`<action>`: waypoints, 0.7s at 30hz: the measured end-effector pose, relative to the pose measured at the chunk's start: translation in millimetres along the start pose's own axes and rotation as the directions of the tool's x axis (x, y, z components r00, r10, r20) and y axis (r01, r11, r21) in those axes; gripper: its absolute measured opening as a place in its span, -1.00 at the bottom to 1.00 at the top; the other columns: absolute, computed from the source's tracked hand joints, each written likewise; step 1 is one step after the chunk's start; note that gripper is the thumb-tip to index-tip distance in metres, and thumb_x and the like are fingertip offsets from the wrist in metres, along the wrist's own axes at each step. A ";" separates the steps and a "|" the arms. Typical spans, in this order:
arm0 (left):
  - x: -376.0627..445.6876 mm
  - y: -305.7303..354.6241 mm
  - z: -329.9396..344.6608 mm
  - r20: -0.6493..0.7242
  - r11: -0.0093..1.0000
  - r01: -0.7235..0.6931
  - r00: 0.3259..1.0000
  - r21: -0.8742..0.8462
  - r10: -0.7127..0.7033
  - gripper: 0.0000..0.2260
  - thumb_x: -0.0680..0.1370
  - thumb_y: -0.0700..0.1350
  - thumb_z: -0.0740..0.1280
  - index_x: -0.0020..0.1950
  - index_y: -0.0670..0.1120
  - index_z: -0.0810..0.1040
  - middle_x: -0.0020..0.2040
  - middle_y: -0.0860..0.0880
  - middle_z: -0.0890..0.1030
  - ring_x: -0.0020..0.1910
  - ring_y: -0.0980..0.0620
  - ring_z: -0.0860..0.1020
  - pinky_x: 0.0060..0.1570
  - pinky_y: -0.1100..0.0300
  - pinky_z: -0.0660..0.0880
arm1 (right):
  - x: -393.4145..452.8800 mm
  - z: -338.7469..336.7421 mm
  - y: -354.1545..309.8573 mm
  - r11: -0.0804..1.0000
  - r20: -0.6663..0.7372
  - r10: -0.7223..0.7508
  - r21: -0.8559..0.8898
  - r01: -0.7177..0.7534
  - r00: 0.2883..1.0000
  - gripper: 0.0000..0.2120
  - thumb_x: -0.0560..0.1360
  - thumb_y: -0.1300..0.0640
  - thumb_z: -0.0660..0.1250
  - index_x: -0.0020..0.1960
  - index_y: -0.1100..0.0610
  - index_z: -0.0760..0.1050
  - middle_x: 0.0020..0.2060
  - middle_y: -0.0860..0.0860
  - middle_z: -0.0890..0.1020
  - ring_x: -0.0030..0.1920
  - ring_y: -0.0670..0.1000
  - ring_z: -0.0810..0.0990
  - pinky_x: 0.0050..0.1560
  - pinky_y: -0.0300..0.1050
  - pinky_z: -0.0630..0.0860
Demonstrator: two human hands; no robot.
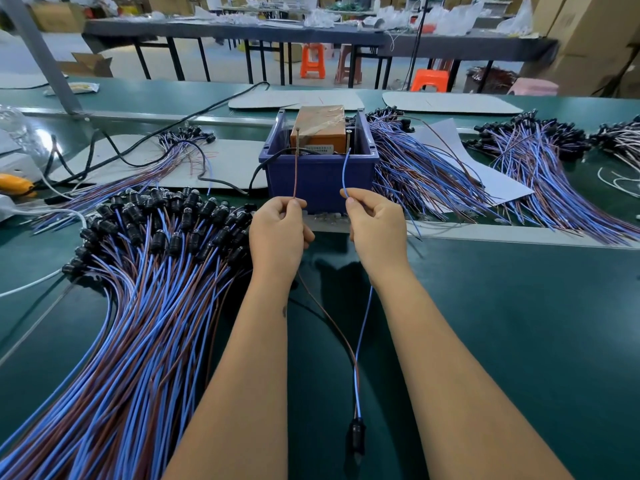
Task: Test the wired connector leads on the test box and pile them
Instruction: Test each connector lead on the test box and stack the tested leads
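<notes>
Head view, I note the left hand (278, 226) pinching the brown wire (295, 168) and the right hand (375, 223) the blue wire (345, 169), both tips running far toward the test box (320, 133) just beyond (connector (356, 433) dangling near).

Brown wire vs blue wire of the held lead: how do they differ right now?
The brown wire is pinched by the left hand and rises straight to a screw on the test box. The blue wire is pinched by the right hand and curves, ending lower. Both run back to one black connector.
</notes>
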State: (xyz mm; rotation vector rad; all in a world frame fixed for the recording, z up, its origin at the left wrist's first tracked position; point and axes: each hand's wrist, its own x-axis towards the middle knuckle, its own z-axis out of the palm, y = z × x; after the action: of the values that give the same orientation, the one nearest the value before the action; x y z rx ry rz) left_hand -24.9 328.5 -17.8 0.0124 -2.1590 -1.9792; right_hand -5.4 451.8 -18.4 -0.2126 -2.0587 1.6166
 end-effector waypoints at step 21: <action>-1.4 0.3 -0.9 0.015 1.000 0.007 1.000 0.014 -0.008 -0.80 0.63 -0.16 0.18 -0.09 -0.04 0.57 -0.55 0.05 0.53 -0.55 0.18 0.43 -0.49 0.31 0.42 | 2.3 -2.3 -2.9 1.000 -0.046 -0.020 -0.006 0.019 0.999 -0.81 0.56 0.21 0.29 0.09 0.13 0.65 -0.38 -0.15 0.56 -0.38 -0.17 0.47 -0.25 -0.22 0.41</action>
State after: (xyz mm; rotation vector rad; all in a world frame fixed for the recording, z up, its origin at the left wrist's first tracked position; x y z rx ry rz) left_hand -23.3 327.9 -17.6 0.0080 -2.1850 -1.9745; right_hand -5.7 453.9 -14.6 -0.2293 -2.0249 1.5795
